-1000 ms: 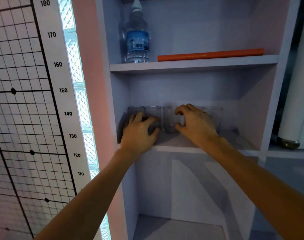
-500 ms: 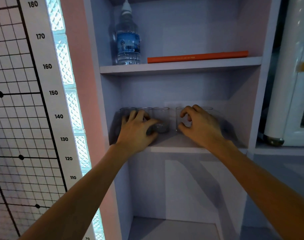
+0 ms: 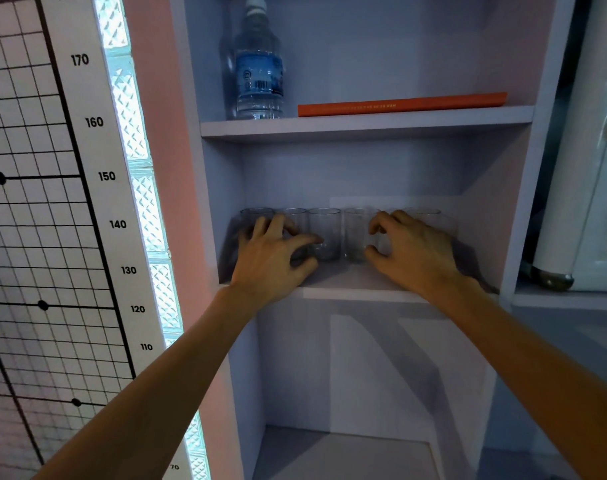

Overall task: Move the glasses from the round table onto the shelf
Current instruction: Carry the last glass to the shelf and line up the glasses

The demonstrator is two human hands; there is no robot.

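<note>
Glasses [image 3: 324,233] stood in a row on the shelf [image 3: 350,289], between and behind both hands. The left hand [image 3: 272,261] was spread loosely, the right hand [image 3: 411,251] curled narrow, neither clearly gripping. They looked light, slick and breakable; best held around the sides

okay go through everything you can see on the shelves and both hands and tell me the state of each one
Glasses: upright, empty, in a row on the middle shelf.
Left hand: fingers spread around a glass at the left of the row; a firm grip cannot be told.
Right hand: fingers curled around a glass right of centre; grip unclear.
Water bottle: upright, capped, on the upper shelf.
Orange book: lying flat, closed, beside the bottle.
</note>
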